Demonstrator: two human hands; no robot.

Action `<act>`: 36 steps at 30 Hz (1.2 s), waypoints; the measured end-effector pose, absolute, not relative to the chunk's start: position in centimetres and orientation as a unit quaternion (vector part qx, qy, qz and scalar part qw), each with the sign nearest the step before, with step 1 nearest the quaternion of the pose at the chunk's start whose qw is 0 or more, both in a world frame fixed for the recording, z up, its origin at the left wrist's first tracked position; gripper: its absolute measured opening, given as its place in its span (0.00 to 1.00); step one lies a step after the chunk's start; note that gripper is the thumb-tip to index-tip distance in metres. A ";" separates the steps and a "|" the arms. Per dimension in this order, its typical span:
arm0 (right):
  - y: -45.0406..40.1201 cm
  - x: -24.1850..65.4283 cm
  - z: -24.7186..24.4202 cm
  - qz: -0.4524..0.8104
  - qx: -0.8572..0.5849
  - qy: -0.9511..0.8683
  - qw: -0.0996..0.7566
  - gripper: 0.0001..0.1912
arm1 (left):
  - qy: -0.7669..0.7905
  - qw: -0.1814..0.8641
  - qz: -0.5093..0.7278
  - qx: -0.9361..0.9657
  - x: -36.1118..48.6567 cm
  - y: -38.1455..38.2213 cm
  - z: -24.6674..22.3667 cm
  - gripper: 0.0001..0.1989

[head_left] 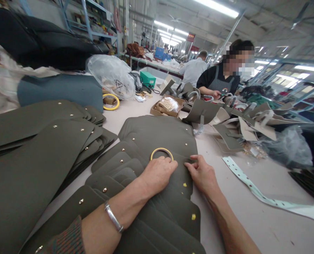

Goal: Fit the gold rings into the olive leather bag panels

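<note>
Pinkish-grey tabletop, strip-lit workshop: left fingers hold a yellow ring (right fingers slightly parted).

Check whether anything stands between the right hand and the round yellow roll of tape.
The bare left hand covers the near side of the yellow roll; between the right hand and its far rim, only flat olive panels lie.

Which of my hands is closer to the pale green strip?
Your right hand: it's left of the strip, by the olive stack's edge. Your left hand is farther away, on the yellow roll.
</note>
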State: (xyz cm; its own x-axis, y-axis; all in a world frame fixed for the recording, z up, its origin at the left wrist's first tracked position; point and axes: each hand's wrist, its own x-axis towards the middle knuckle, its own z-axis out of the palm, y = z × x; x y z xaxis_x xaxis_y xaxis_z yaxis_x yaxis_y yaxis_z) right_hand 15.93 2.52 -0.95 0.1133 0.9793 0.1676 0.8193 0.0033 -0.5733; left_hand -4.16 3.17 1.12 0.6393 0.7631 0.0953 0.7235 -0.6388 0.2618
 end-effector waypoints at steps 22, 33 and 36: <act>2.5 15.7 -1.2 0.054 -0.603 -0.764 0.224 0.12 | 0.400 0.101 0.113 0.904 -4.2 3.1 1.4 0.06; 2.6 16.1 0.6 0.278 -0.678 -0.672 0.107 0.09 | 0.365 0.177 0.229 0.885 -4.9 3.9 1.2 0.05; 2.7 16.2 0.5 0.277 -0.691 -0.658 0.113 0.05 | 0.341 0.193 0.250 0.885 -4.8 3.8 1.0 0.05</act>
State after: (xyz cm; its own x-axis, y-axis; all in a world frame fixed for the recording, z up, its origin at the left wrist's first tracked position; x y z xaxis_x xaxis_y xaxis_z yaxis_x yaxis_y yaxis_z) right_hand 16.24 2.73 0.48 -0.0190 0.9720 -0.2342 0.8463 -0.1091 -0.5214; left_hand -4.83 3.84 0.97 0.6422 0.7006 0.3110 0.5070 -0.6925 0.5132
